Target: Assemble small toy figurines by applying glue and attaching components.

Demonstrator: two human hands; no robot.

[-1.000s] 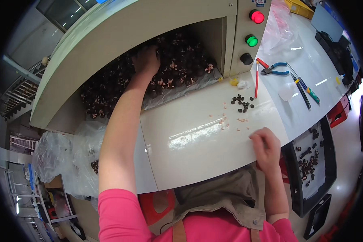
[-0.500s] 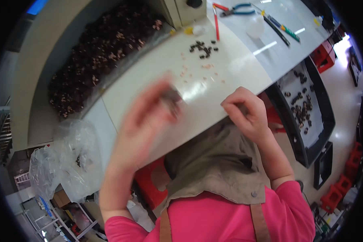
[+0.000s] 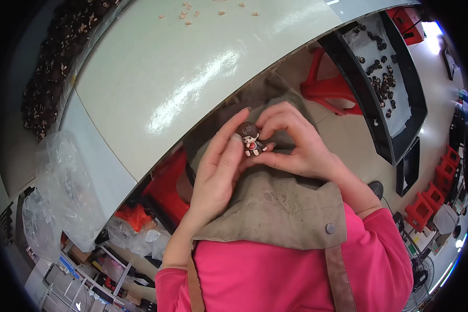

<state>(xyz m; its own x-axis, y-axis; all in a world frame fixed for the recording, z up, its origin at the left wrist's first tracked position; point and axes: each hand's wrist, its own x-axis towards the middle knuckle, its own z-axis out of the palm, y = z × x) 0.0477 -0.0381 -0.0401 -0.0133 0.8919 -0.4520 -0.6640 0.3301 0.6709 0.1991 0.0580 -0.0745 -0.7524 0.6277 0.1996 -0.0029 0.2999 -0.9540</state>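
Observation:
A small doll figurine [image 3: 250, 133] with brown hair and a red patch on its front sits upright between my hands, over the brown apron [image 3: 275, 208]. My left hand [image 3: 219, 165] grips it from the left, thumb along its side. From the right, my right hand [image 3: 296, 140] closes on it, with thumb and fingers at its head and lower body. The figurine's back is hidden. Ahead of my hands is the white table [image 3: 135, 93], where several tiny skin-coloured pieces [image 3: 187, 14] lie scattered near the top of the view.
A heap of dark brown pieces [image 3: 62, 57] lies at the far left beside a clear plastic bag [image 3: 67, 182]. At right, a black tray [image 3: 387, 148] holds several small dark figures on a white sheet. A red stool [image 3: 327, 91] stands below the table edge.
My left hand has come back from over the table to meet my right hand at the apron. The figurine now shows clearly between them. The view has shifted down, losing the tools.

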